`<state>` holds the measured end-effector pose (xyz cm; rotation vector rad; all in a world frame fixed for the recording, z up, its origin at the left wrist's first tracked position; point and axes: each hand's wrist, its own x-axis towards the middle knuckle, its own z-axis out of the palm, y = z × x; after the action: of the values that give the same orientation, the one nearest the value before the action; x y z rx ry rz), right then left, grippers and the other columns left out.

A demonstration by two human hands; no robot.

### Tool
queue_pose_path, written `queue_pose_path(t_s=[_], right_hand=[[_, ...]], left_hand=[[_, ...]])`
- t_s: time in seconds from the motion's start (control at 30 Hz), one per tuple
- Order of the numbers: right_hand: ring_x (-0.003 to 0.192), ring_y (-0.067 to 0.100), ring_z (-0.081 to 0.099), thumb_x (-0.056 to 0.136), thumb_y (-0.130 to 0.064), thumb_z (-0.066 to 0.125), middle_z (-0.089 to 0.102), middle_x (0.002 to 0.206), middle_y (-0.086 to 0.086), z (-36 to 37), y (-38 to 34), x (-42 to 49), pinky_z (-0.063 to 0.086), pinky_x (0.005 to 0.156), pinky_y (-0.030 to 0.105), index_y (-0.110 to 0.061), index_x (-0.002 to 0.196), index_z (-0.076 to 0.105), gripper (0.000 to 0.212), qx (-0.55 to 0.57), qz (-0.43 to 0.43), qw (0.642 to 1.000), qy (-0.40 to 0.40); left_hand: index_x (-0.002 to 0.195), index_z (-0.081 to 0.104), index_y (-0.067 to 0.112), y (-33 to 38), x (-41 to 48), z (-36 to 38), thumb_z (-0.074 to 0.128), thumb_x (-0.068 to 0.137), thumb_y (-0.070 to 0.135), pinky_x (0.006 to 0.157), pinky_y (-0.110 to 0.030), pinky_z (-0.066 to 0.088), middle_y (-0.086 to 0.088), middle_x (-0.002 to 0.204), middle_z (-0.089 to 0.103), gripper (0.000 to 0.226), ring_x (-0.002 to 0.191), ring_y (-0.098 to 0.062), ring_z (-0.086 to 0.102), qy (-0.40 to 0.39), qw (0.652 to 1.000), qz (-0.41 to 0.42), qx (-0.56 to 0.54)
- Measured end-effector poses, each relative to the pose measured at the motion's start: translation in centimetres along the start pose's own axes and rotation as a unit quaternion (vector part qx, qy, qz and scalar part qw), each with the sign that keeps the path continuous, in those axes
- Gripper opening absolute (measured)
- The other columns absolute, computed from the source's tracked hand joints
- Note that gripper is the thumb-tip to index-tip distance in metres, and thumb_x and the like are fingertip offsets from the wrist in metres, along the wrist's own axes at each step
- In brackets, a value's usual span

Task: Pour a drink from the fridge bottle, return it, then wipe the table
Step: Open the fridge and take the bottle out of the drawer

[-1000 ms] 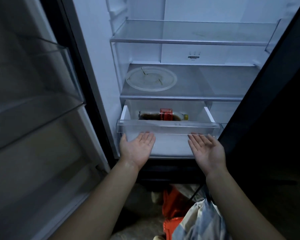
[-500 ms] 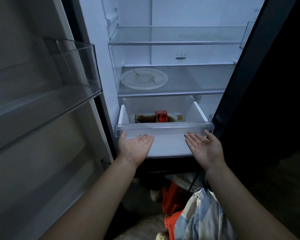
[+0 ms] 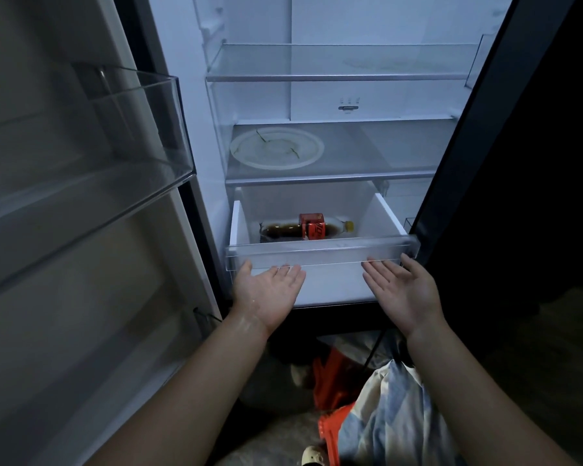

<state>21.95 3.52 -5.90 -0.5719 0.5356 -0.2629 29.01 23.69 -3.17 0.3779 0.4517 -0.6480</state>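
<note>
Clear-fronted drawer (image 3: 320, 254) held a cola bottle (image 3: 312, 227) on its side; left hand (image 3: 268, 290) and right hand (image 3: 401, 292), palms up, fingers straight, touched its front lip.

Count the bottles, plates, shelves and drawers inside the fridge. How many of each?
Cola bottle: 1
Round plate: 1
Glass shelves: 2
Drawer: 1
Total: 5

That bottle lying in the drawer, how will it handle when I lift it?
The bottle lies on its side in the drawer, so it may roll if nudged. It looks part full of dark liquid, so probably lightish, with weight shifting as it tilts.
</note>
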Motion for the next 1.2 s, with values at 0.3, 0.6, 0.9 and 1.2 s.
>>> queue_pose_path(t_s=[0.3,0.6,0.9,1.2], right_hand=[[0.086,0.021,0.066,0.098,-0.017,0.044,0.067,0.1,0.013,0.1,-1.8,1.6,0.048,0.089,0.036,-0.001,0.112,0.058,0.025,-0.463,-0.025,0.886,0.004],[0.097,0.013,0.056,0.094,-0.031,0.043,0.063,0.1,-0.002,2.3,-3.5,5.1,0.04,0.08,0.022,-0.015,0.103,0.063,0.027,-0.754,-0.469,0.436,-0.149],[0.059,0.025,0.05,0.095,-0.03,0.034,0.052,0.064,0.001,0.2,-1.9,10.0,0.029,0.056,0.035,-0.015,0.064,0.055,0.041,-0.774,-0.519,0.358,-0.052],[0.057,0.023,0.047,0.097,-0.033,0.031,0.053,0.064,0.001,0.1,-1.8,10.5,0.027,0.055,0.033,-0.015,0.065,0.057,0.045,-0.757,-0.544,0.356,-0.063]], left_hand=[[0.128,0.053,0.009,2.3,0.4,2.7,0.035,0.1,0.033,0.096,-0.035,0.046,-0.01,0.128,0.06,0.042,0.114,-0.025,0.059,-0.056,0.923,0.027,0.381],[0.141,0.044,0.022,2.7,6.2,2.5,0.042,0.099,0.036,0.104,-0.021,0.028,0.007,0.143,0.044,0.044,0.131,-0.008,0.038,-0.036,0.379,0.332,0.863],[0.144,0.038,0.02,3.2,10.3,3.9,0.034,0.1,0.042,0.11,-0.03,0.027,0.003,0.148,0.039,0.049,0.136,-0.014,0.033,-0.025,0.314,0.273,0.909],[0.141,0.039,0.022,3.1,17.6,7.7,0.052,0.091,0.045,0.098,-0.039,0.041,-0.004,0.137,0.046,0.056,0.124,-0.026,0.045,-0.041,0.203,0.186,0.961]])
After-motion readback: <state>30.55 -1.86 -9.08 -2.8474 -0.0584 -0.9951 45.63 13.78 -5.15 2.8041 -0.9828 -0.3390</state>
